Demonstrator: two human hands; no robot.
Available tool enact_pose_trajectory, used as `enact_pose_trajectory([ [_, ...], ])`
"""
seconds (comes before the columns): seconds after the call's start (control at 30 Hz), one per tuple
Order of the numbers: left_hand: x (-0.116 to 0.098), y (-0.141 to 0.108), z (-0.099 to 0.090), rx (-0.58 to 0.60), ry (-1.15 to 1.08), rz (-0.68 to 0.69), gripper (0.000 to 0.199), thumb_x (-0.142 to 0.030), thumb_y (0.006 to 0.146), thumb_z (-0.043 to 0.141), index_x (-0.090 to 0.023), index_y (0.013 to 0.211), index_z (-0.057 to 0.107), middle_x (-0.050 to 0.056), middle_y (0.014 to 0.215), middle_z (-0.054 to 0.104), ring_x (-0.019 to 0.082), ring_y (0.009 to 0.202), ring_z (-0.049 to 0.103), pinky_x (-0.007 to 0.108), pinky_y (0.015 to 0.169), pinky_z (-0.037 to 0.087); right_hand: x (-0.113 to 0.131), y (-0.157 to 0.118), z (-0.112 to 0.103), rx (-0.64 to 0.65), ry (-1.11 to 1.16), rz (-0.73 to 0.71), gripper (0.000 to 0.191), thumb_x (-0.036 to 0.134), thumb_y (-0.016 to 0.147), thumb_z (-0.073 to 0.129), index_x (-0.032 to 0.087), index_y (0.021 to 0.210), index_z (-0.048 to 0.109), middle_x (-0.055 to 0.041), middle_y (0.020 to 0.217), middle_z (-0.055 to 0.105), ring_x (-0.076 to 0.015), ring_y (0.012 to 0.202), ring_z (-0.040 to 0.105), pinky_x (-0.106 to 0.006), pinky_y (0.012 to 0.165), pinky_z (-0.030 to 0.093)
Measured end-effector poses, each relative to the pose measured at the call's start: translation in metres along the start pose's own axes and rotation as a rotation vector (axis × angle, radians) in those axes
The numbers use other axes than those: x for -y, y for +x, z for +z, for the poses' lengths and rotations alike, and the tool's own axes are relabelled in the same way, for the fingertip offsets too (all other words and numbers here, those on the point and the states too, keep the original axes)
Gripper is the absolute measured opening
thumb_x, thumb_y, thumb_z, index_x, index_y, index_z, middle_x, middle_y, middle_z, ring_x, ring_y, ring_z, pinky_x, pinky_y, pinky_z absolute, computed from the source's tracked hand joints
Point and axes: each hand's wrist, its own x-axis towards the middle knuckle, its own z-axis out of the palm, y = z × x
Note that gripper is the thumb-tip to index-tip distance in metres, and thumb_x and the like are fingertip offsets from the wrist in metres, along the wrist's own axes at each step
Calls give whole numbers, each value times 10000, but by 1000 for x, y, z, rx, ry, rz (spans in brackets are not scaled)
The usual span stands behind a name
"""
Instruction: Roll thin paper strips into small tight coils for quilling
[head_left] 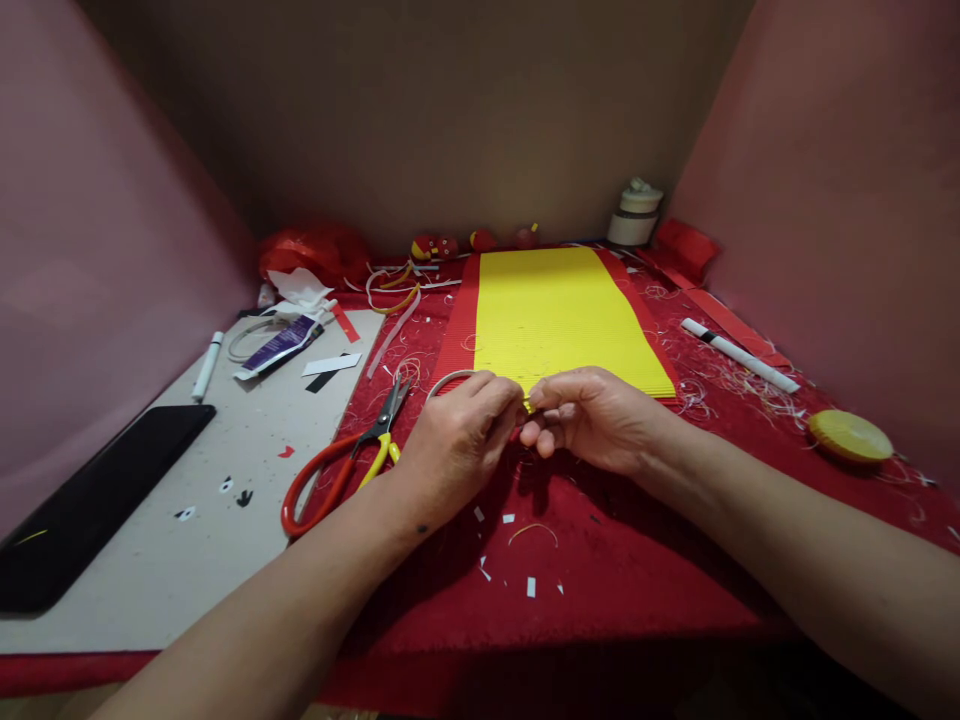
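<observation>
left hand: its grip is closed to a fingertip pinch on a small yellow piece at the near edge of the yellow corrugated paper sheet; most of the piece is hidden between the fingers

right hand: its grip is pinched shut on the same small yellow piece, thumb and forefinger meeting the left hand's fingertips

where the piece is: at the middle of the yellow sheet's near edge, just above the red cloth-covered bench

risk, slipping: the piece is tiny and held only by fingertips, so i judge it could slide out and be lost among the white paper scraps nearer the viewer than the sheet

risk, creasing: pulling sideways at the edge could tear or dent the ribbed sheet, i think

risk, scissors: the red and yellow handled scissors lie just left of the sheet's near corner, close beside the left wrist; a drawn-back elbow might knock them

risk, snagging: a thin grey loop lies at the sheet's near left corner, touching or nearly touching the left hand, and could catch on the fingers

containers: a small white lidded pot stands beyond the sheet's far right corner; its contents cannot be seen

tube: a purple and white squeezed tube lies left of the sheet on the grey board; how much is left i cannot tell

also left of the sheet: a flat black slab and a white marker pen

right of the sheet: a second white marker pen and a round yellow disc
</observation>
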Motion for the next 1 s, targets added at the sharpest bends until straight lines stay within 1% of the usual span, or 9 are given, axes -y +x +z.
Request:
enact_pose_trajectory([
  [0.27,0,0,-1,-19,22,19,145,-179,873,444,-168,757,530,-9,711,552,75,621,488,181,561,367,0,-1,2,-26,65,-2,101,84,601,549,105,547,633,-82,497,627,-125,462,595,-191,434,493],
  [0.5,-2,0,-2,-27,3,36,94,-154,851,450,-173,791,520,5,730,564,88,629,507,193,561,392,-2,0,0,-11,72,-33,77,100,619,575,112,563,627,-58,514,612,-120,477,584,-202,447,489],
  [0.63,0,0,0,-37,73,71,88,-165,855,445,-163,814,523,12,726,562,94,624,503,206,566,395,-2,0,0,0,40,-48,87,102,627,573,104,565,634,-68,524,617,-114,474,571,-205,451,482],
  [0.83,7,-1,5,-3,200,78,172,-190,885,403,-146,774,527,18,704,550,100,606,501,218,550,383,-1,-1,3,-25,1,-52,93,116,635,585,96,559,635,-70,499,613,-122,468,579,-213,452,480],
  [0.93,6,0,2,-30,177,77,148,-174,870,424,-144,771,530,16,701,556,93,598,493,210,546,378,0,-2,5,-6,-22,-71,85,136,645,593,107,574,630,-67,515,627,-120,458,575,-227,462,487],
  [1.0,3,1,-1,-56,107,42,106,-156,846,459,-144,776,538,10,696,569,85,594,493,199,549,378,0,-3,5,13,-36,-109,74,150,654,598,112,596,625,-65,530,633,-128,473,585,-237,463,490],
])
